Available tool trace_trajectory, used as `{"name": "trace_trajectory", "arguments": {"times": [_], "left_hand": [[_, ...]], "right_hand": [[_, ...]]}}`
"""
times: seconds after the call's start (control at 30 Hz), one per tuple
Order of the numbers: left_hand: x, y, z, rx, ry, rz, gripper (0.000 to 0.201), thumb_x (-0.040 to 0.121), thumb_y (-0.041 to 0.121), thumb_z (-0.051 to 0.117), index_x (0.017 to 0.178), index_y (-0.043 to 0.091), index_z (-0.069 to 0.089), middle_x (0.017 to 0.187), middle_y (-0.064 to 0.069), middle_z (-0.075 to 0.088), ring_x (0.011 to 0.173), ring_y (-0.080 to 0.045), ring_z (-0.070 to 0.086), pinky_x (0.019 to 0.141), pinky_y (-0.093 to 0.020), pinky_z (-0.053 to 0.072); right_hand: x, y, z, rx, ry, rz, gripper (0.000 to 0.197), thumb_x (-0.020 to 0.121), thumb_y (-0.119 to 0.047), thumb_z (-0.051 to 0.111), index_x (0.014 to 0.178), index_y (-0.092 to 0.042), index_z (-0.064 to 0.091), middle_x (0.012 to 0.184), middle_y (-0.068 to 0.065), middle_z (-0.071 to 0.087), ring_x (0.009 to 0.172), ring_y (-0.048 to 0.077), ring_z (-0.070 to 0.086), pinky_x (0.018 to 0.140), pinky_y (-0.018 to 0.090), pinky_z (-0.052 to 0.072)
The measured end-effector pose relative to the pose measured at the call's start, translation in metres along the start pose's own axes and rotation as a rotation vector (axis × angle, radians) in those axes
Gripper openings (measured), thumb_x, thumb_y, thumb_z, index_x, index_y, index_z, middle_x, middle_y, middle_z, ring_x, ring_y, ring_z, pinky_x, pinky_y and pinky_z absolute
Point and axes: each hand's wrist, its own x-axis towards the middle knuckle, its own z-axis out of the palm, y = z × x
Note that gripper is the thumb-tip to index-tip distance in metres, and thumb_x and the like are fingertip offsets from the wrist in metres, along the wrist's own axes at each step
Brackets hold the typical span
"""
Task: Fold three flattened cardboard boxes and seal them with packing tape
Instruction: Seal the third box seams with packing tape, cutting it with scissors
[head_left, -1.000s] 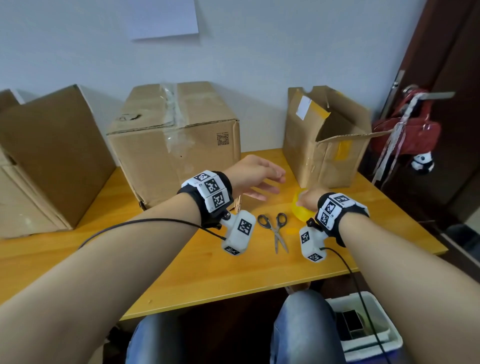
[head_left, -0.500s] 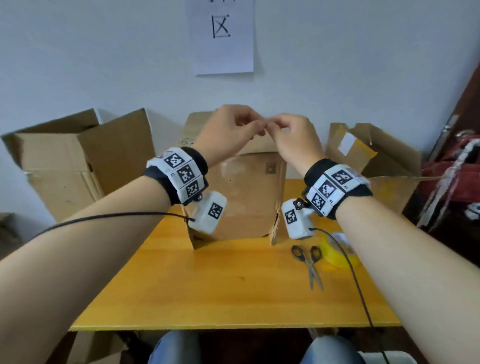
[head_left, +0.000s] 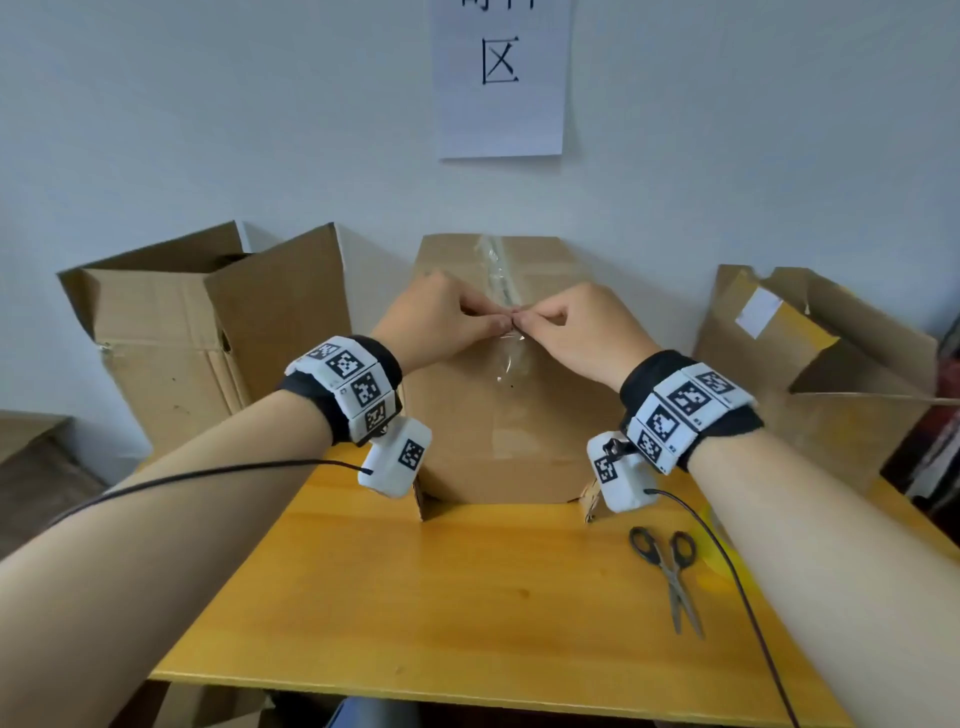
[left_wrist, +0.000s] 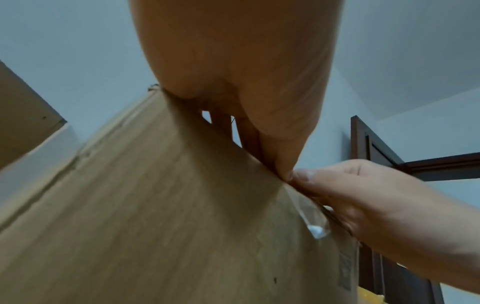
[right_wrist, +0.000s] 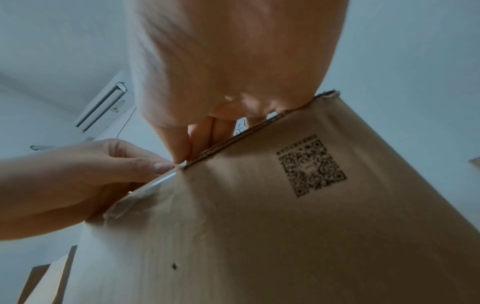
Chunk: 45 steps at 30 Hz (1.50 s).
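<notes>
Head view: a sealed brown cardboard box (head_left: 498, 415) stands mid-table on the yellow wooden table (head_left: 441, 597). The left hand (head_left: 441, 322) and right hand (head_left: 576, 332) meet at its front top edge, fingertips pinching the clear packing tape (head_left: 511, 353). Black-handled scissors (head_left: 670, 571) lie to the right.

Left wrist view: thumb tips touch over the tape (left_wrist: 311, 216).

Right wrist view: a QR code (right_wrist: 310, 164) marks the box's front.

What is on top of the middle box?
A strip of clear tape runs along the top of the middle box and down its front. Left hand and right hand pinch at the top front edge. The inside is closed from view.
</notes>
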Motion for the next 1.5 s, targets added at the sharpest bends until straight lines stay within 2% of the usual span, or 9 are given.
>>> {"name": "trace_trajectory", "arguments": {"times": [0.1, 0.23, 0.3, 0.4, 0.73, 0.83, 0.97, 1.4, 1.5], "left_hand": [[0.000, -0.004, 0.005, -0.021, 0.019, -0.004, 0.015, 0.084, 0.042, 0.074, 0.097, 0.036, 0.081, 0.091, 0.014, 0.077, 0.085, -0.002, 0.067, 0.076, -0.029, 0.054], [0.001, -0.004, 0.005, -0.025, 0.019, 0.023, 0.016, 0.084, 0.040, 0.077, 0.097, 0.033, 0.081, 0.092, 0.012, 0.077, 0.084, -0.004, 0.068, 0.078, -0.032, 0.053], [0.001, -0.005, 0.005, -0.020, 0.020, 0.043, 0.017, 0.083, 0.041, 0.078, 0.097, 0.032, 0.081, 0.093, 0.013, 0.077, 0.085, -0.003, 0.068, 0.080, -0.032, 0.054], [0.001, -0.006, 0.005, -0.002, 0.014, 0.062, 0.020, 0.082, 0.041, 0.079, 0.099, 0.032, 0.081, 0.097, 0.012, 0.077, 0.089, 0.000, 0.068, 0.084, -0.031, 0.054], [-0.003, -0.008, 0.016, 0.169, 0.071, 0.061, 0.031, 0.072, 0.047, 0.084, 0.100, 0.034, 0.079, 0.090, 0.012, 0.075, 0.085, -0.008, 0.066, 0.076, -0.036, 0.054], [-0.008, -0.005, 0.024, 0.242, 0.127, 0.069, 0.035, 0.070, 0.045, 0.085, 0.098, 0.030, 0.073, 0.091, 0.010, 0.072, 0.090, -0.015, 0.063, 0.096, -0.039, 0.048], [-0.011, -0.001, 0.030, 0.340, 0.148, 0.077, 0.044, 0.067, 0.044, 0.087, 0.103, 0.025, 0.069, 0.101, 0.006, 0.071, 0.100, -0.020, 0.064, 0.121, -0.038, 0.020], [-0.014, 0.005, 0.025, 0.461, 0.024, 0.113, 0.058, 0.066, 0.043, 0.088, 0.109, 0.018, 0.057, 0.108, 0.001, 0.066, 0.104, -0.027, 0.062, 0.119, -0.040, 0.024], [-0.016, 0.008, 0.021, 0.478, -0.004, 0.145, 0.059, 0.068, 0.042, 0.088, 0.111, 0.016, 0.057, 0.110, 0.002, 0.065, 0.104, -0.024, 0.062, 0.119, -0.039, 0.020]], "right_hand": [[0.000, 0.003, -0.001, -0.014, -0.018, -0.044, 0.051, 0.098, -0.037, 0.057, 0.052, -0.014, 0.050, 0.039, -0.020, 0.043, 0.046, 0.014, 0.031, 0.053, 0.030, 0.026], [0.003, 0.014, 0.007, -0.051, 0.010, -0.088, 0.044, 0.096, -0.043, 0.056, 0.072, -0.009, 0.070, 0.069, -0.042, 0.061, 0.049, 0.005, 0.050, 0.051, 0.030, 0.041], [0.002, 0.016, 0.010, -0.065, 0.048, -0.128, 0.035, 0.096, -0.045, 0.055, 0.083, -0.022, 0.079, 0.099, -0.035, 0.070, 0.068, 0.000, 0.063, 0.062, 0.032, 0.053], [0.001, 0.018, 0.009, -0.042, 0.037, -0.163, 0.021, 0.096, -0.045, 0.060, 0.100, -0.040, 0.079, 0.116, -0.027, 0.069, 0.103, -0.001, 0.066, 0.083, 0.029, 0.054], [0.000, 0.017, 0.013, -0.094, 0.056, -0.136, 0.035, 0.085, -0.044, 0.075, 0.120, -0.042, 0.072, 0.121, -0.019, 0.070, 0.116, 0.005, 0.063, 0.107, 0.030, 0.043], [-0.003, 0.014, 0.015, -0.217, 0.058, -0.094, 0.044, 0.084, -0.050, 0.074, 0.127, -0.047, 0.065, 0.129, -0.014, 0.067, 0.129, 0.010, 0.055, 0.118, 0.035, 0.014], [-0.012, 0.012, 0.018, -0.275, 0.051, -0.065, 0.053, 0.084, -0.047, 0.075, 0.133, -0.052, 0.057, 0.137, -0.020, 0.061, 0.141, 0.008, 0.042, 0.123, 0.045, 0.002], [-0.010, 0.004, 0.010, -0.301, 0.009, -0.013, 0.048, 0.085, -0.048, 0.072, 0.129, -0.061, 0.055, 0.133, -0.017, 0.064, 0.133, 0.014, 0.052, 0.118, 0.047, 0.020], [-0.013, 0.000, 0.009, -0.305, -0.025, 0.002, 0.058, 0.084, -0.042, 0.076, 0.132, -0.061, 0.051, 0.137, -0.019, 0.061, 0.136, 0.012, 0.048, 0.121, 0.050, 0.015]]}}
